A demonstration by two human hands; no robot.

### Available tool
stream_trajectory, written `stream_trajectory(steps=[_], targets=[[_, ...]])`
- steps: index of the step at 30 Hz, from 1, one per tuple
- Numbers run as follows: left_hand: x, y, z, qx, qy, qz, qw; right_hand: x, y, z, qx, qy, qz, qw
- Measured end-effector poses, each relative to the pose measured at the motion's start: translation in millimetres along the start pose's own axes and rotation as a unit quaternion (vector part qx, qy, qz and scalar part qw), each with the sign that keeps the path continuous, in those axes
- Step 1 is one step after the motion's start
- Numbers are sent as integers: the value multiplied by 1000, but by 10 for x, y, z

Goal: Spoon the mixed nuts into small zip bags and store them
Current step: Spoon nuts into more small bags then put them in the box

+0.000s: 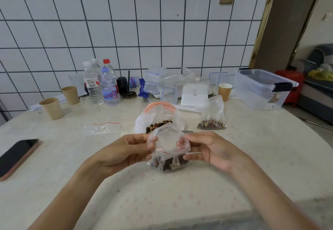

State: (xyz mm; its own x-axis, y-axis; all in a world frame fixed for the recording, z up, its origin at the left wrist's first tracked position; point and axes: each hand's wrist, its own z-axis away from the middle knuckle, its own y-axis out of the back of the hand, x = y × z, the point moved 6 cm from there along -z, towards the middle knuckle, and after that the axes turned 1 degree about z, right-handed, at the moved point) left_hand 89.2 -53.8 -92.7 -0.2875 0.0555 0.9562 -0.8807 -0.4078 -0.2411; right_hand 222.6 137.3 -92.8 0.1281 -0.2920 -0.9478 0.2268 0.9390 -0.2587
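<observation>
A small clear zip bag [168,150] with mixed nuts in its bottom is held above the table at the centre. My left hand [126,150] pinches its left top edge and my right hand [209,150] pinches its right top edge, so the mouth gapes. Behind it stands a large open bag of mixed nuts [158,119] with an orange zip strip. A metal spoon handle [187,131] pokes out to that bag's right. A filled small bag [212,116] stands further right. An empty small zip bag [102,128] lies flat to the left.
A phone [17,155] lies at the left edge. Two paper cups [52,108] stand at the left and another paper cup [225,91] at the back right. Water bottles [100,83], small lidded boxes [155,81] and a large clear storage box [261,89] line the back.
</observation>
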Motion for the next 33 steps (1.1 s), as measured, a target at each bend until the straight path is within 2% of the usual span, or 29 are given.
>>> stream_trajectory(steps=[4,10,12,15,18,20,21,22,23,24,25,26,30,32,33], targets=[[48,-3,-2,44,-38,12,998,-27,10,28,-4,12,2,1000],[139,-60,11,88,-66,-31,993,-45,-94,76,-7,43,125,991],[163,-86,12,110,-74,-31,991,-62,-131,66,31,56,155,986],[203,-60,13,187,-91,-26,978,-173,-125,73,132,123,192,965],[306,-44,40,263,-119,-81,954,-350,-166,125,196,219,317,901],[444,-76,93,317,-162,-191,915,-433,-275,174,221,266,449,824],[534,-121,133,339,-194,-277,878,-454,-339,192,235,280,515,775],[614,-190,169,349,-226,-371,830,-470,-394,208,250,285,569,729],[663,-267,194,349,-247,-463,777,-480,-430,207,262,281,603,700],[683,-339,203,340,-252,-536,730,-481,-434,193,270,268,615,691],[681,-374,191,331,-240,-582,704,-485,-408,166,275,246,609,702],[667,-367,167,323,-216,-599,700,-489,-360,134,275,217,586,730],[580,-234,105,292,-143,-515,794,-461,-221,62,237,107,420,870],[536,-213,107,287,-116,-470,827,-387,-190,46,209,70,320,922],[501,-207,100,277,-100,-421,858,-356,-184,43,195,59,278,939]])
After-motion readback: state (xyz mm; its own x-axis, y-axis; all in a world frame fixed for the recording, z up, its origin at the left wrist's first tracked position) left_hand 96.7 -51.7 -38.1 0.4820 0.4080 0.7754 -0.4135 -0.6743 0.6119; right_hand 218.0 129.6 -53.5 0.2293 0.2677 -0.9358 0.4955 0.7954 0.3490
